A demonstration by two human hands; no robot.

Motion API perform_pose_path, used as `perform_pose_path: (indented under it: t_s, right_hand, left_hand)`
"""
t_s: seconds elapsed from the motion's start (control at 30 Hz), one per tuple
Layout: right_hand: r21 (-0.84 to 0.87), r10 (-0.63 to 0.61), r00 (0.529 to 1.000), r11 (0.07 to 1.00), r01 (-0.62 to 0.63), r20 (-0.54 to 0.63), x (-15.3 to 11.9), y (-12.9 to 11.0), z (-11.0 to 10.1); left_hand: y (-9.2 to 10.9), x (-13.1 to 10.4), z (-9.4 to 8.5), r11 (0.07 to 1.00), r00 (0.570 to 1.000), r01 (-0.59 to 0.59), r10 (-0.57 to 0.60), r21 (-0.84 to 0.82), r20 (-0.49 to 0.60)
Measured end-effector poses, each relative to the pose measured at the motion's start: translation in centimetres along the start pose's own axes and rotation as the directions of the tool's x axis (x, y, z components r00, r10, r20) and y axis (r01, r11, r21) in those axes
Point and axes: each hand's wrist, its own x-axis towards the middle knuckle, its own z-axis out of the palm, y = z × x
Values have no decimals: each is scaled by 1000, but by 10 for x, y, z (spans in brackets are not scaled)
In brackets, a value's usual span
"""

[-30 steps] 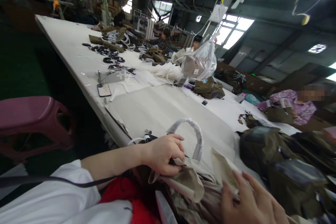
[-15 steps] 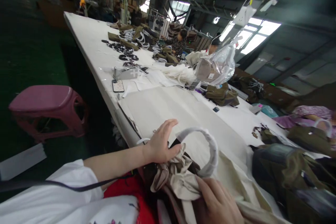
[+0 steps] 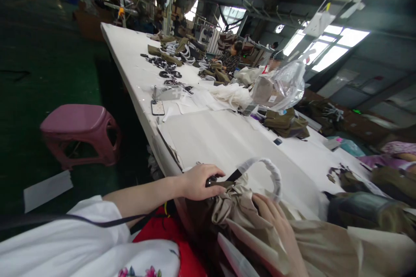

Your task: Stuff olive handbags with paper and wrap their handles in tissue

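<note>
Between the hands (image 3: 199,182) lies bunched beige fabric (image 3: 238,204), apparently touching both.

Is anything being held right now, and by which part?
A firm hold cannot be told. The left hand curves around a dark piece near the white-wrapped handle; the right hand lies on crumpled beige cloth.

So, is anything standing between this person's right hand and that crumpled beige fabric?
Nothing visible: the right hand lies directly on the crumpled beige fabric. The curved, white-wrapped handle arches just beyond. The left hand is at the gathered edge, a small dark object showing at its fingers.
</note>
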Motion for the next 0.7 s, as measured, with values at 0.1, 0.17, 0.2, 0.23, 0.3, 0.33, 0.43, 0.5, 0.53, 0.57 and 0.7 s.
perform_pose_path:
  t_s: [0.1,0.17,0.2,0.23,0.3,0.33,0.43,0.5,0.53,0.57,0.7]
  right_hand:
    - [148,30,999,989,-24,-39,-4,-18,3]
    - [224,48,999,974,-45,-4,-2,-36,14]
    - [241,80,997,968,-75,-8,1,-43,20]
    - [252,135,991,960,-124,-25,6,-49,27]
    - [297,262,963,926,-234,-58,17,-49,39]
    - [333,320,946,898,-287,-50,23,-44,42]
    - [379,508,861,800,-465,-15,34,-10,46]
    - [339,605,794,762,-552,-67,35,18,45]
    - [317,639,763,746,-586,-94,35,31,45]
    - [304,668,737,726,-617,-101,34,41,46]
    - [375,691,723,677,-633,-26,35,50,46]
  left_hand:
    - [-5,-18,10,997,996,13,-19,-71,-85]
    - [-7,-21,19,985,986,49,-74,-164,-150]
    - [-7,-19,22,976,978,66,-105,-206,-181]
    - [-8,-17,25,966,970,80,-133,-244,-206]
    - [-10,-11,28,952,956,92,-166,-291,-241]
    - [-11,-8,29,954,950,82,-163,-289,-268]
    - [-15,-12,32,985,880,7,-87,-170,-467]
    - [-17,-22,40,998,784,2,-38,-60,-620]
    - [-18,-28,44,999,753,27,-40,-30,-657]
    - [-19,-34,49,998,748,61,-57,-18,-662]
    - [-25,-36,57,982,851,185,-138,42,-507]
